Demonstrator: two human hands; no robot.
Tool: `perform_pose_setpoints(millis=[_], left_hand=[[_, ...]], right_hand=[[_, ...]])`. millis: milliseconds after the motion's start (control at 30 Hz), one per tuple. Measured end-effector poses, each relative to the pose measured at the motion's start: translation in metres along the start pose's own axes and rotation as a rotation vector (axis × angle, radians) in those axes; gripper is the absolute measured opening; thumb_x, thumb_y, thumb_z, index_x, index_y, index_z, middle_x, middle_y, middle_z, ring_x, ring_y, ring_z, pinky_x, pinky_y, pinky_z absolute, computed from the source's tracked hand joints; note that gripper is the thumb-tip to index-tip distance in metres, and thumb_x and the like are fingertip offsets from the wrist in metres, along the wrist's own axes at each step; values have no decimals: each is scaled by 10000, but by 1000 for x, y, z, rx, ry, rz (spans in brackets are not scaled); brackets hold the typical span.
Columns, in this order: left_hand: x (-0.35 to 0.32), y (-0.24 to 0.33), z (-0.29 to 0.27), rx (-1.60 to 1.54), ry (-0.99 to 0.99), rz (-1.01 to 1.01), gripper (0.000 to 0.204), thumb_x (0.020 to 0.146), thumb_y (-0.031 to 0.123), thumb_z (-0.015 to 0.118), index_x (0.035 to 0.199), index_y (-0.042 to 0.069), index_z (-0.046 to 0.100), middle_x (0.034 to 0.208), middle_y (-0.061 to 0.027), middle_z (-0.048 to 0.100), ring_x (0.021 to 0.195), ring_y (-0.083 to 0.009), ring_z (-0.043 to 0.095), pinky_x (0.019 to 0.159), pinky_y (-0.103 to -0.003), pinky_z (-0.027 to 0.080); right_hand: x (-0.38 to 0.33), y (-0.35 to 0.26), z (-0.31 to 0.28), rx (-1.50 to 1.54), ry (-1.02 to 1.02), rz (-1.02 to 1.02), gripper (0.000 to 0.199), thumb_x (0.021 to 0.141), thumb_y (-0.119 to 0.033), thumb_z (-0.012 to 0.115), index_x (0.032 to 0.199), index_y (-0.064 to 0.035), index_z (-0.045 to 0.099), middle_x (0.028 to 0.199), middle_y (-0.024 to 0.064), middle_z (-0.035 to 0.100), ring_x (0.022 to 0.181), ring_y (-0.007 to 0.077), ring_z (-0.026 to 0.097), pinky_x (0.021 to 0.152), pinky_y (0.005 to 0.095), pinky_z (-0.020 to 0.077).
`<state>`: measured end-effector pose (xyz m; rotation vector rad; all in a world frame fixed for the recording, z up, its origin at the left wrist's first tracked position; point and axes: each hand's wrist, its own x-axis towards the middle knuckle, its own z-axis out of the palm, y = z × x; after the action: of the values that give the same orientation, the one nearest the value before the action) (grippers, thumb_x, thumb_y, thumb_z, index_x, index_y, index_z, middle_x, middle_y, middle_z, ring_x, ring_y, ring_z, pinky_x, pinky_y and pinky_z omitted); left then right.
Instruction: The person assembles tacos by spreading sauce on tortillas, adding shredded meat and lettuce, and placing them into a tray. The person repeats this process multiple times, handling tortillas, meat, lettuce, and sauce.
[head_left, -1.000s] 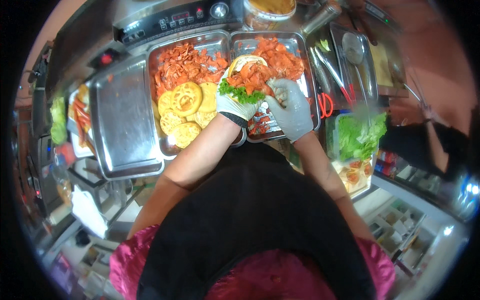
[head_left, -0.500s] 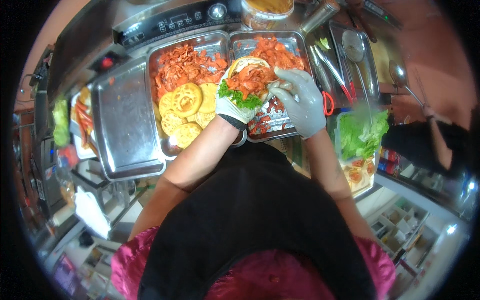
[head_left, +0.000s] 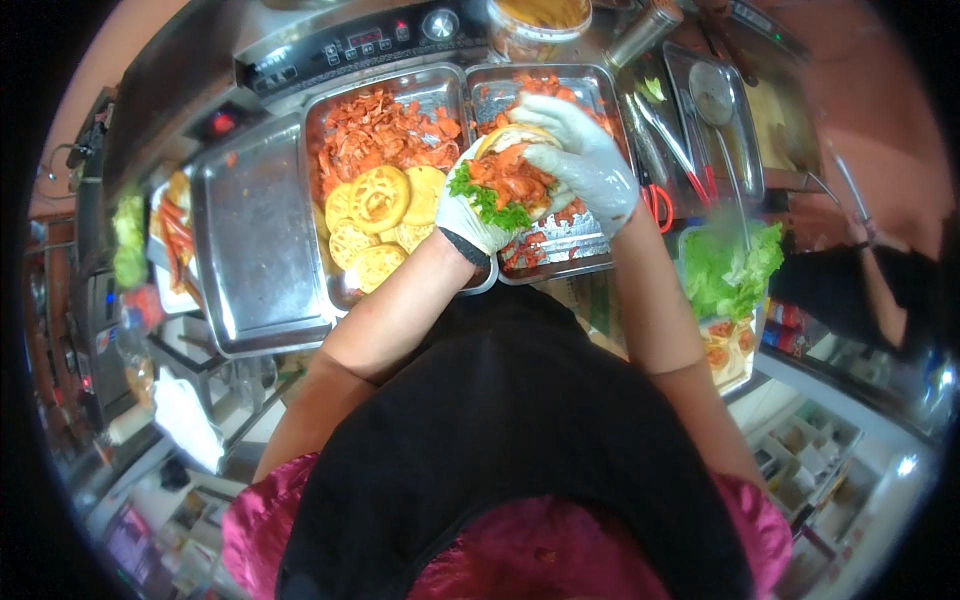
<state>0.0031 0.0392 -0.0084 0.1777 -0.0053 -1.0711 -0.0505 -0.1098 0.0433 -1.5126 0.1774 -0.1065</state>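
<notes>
Open bun (head_left: 507, 172), lettuce and orange-red filling showing, cupped above steel trays.

Left hand (head_left: 470, 215): white-gloved, cupping an open bun (head_left: 508, 165) filled with orange meat and green lettuce.
Right hand (head_left: 585, 160): gloved, pressing the filling.
Below: 2 steel trays (head_left: 560, 255) of orange meat; round yellow patties (head_left: 380, 198).
Right: lettuce tub (head_left: 730, 270).

Shiny steel trays (head_left: 255, 240), matt rubbery gloved hands (head_left: 585, 165)

gloves (head_left: 585, 160): white | filling (head_left: 512, 175): orange-red | lettuce (head_left: 485, 205): green | patties (head_left: 378, 198): yellow
</notes>
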Motion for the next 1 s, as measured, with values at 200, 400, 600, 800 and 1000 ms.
perform_pose_setpoints(millis=[200,400,600,800,1000], left_hand=[[-3,11,-5,-168,242,-39,538,1046,469,350,1399,89,493,1420,-158,528,1300,-338,515,1094,-543,398],[-15,13,-1,-105,473,69,562,998,560,441,1297,106,580,1340,-126,591,1217,-326,558,1077,-509,412],[-22,-11,6,-69,558,20,452,995,512,516,1163,109,633,1138,-98,668,1060,-272,627,963,-418,505],[-28,-55,3,22,486,-180,475,1003,541,479,1152,117,632,1131,-115,673,1045,-279,642,926,-417,524],[-24,-118,14,69,445,-308,418,1018,496,469,1142,128,622,1099,-95,663,1042,-273,634,946,-414,514]], right_hand=[[2,28,25,265,89,31,312,971,-102,622,1239,57,628,1191,95,680,1113,149,623,993,285,478],[-16,52,67,208,277,-119,332,926,-39,685,1249,21,636,1193,88,683,1074,129,635,950,266,501],[-42,51,78,164,347,-76,391,889,-34,719,1263,25,622,1180,87,687,1062,121,637,913,263,516],[-95,47,60,289,481,-39,332,916,-93,710,1221,23,651,1136,75,687,1011,116,638,881,250,512],[-155,55,32,85,654,-158,282,952,-99,658,1208,20,664,1143,63,687,1043,117,627,921,252,494]])
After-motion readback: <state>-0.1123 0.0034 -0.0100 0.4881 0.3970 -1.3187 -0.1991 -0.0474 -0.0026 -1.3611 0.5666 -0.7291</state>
